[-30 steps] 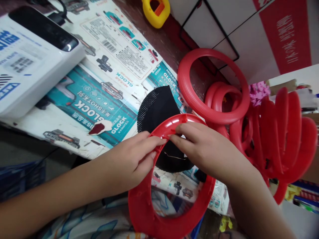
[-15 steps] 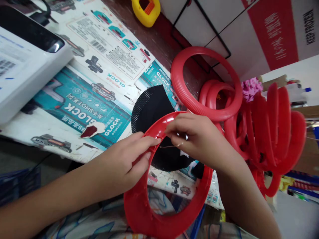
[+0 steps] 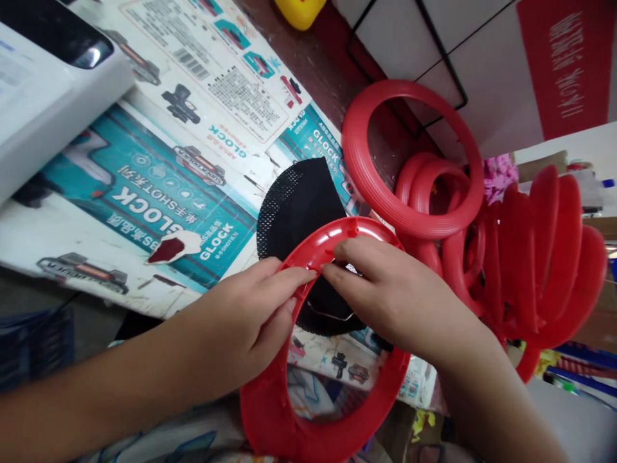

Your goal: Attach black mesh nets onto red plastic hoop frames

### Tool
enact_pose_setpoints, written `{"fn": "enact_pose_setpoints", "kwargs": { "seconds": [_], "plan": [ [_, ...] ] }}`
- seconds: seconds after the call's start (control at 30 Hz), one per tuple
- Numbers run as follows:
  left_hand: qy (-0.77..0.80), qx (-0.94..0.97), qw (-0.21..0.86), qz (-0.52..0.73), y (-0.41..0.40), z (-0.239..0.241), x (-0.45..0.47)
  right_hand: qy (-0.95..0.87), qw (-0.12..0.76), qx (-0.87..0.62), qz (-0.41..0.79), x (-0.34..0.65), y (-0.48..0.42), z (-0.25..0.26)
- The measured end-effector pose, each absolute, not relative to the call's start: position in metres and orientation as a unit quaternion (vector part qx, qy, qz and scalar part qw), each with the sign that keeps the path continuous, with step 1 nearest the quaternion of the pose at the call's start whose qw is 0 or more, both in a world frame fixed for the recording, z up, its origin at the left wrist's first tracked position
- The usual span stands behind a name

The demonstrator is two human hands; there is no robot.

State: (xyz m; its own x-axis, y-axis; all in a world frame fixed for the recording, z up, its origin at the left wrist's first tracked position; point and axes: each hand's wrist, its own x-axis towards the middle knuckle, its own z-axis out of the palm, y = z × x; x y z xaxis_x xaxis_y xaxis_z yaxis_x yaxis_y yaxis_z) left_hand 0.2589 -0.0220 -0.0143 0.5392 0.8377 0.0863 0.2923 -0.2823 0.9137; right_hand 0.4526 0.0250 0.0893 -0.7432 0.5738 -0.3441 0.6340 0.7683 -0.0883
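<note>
A red plastic ring [image 3: 270, 411] stands tilted over the table's front edge, held by both hands. My left hand [image 3: 245, 321] grips its upper left rim, thumb and fingers closed on the plastic. My right hand [image 3: 385, 296] pinches the inner top edge of the same ring, fingers curled together. Behind the ring lies a folded black mesh piece [image 3: 299, 206] on the printed cardboard; its lower part shows through the ring's opening.
A printed toy-gun cardboard sheet [image 3: 159, 193] covers the table. A white box [image 3: 48, 90] sits at the left. Another red ring [image 3: 409, 154] leans over a pile of several red rings [image 3: 540, 257] on the right. A yellow object [image 3: 299, 9] lies at the top edge.
The hands stay on the ring; my right fingers have shifted slightly along the inner rim. The view has moved a little.
</note>
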Motion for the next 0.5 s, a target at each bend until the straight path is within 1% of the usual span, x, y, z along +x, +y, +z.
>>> {"fn": "enact_pose_setpoints", "kwargs": {
  "seconds": [0.07, 0.17, 0.23, 0.37, 0.5],
  "plan": [
    [0.377, 0.739, 0.47, 0.3, -0.022, -0.013, 0.258, 0.916, 0.146, 0.35, -0.133, 0.451, 0.024, 0.089],
    [0.375, 0.731, 0.484, 0.302, -0.023, -0.013, 0.258, 0.893, 0.1, 0.389, -0.201, 0.454, 0.025, 0.087],
    [0.375, 0.731, 0.486, 0.298, -0.024, -0.013, 0.258, 0.89, 0.074, 0.394, -0.219, 0.457, 0.027, 0.087],
    [0.373, 0.737, 0.489, 0.281, -0.023, -0.012, 0.259, 0.913, 0.069, 0.362, -0.177, 0.464, 0.03, 0.087],
    [0.37, 0.742, 0.496, 0.26, -0.022, -0.01, 0.258, 0.944, 0.057, 0.294, -0.14, 0.471, 0.033, 0.085]
  ]
}}
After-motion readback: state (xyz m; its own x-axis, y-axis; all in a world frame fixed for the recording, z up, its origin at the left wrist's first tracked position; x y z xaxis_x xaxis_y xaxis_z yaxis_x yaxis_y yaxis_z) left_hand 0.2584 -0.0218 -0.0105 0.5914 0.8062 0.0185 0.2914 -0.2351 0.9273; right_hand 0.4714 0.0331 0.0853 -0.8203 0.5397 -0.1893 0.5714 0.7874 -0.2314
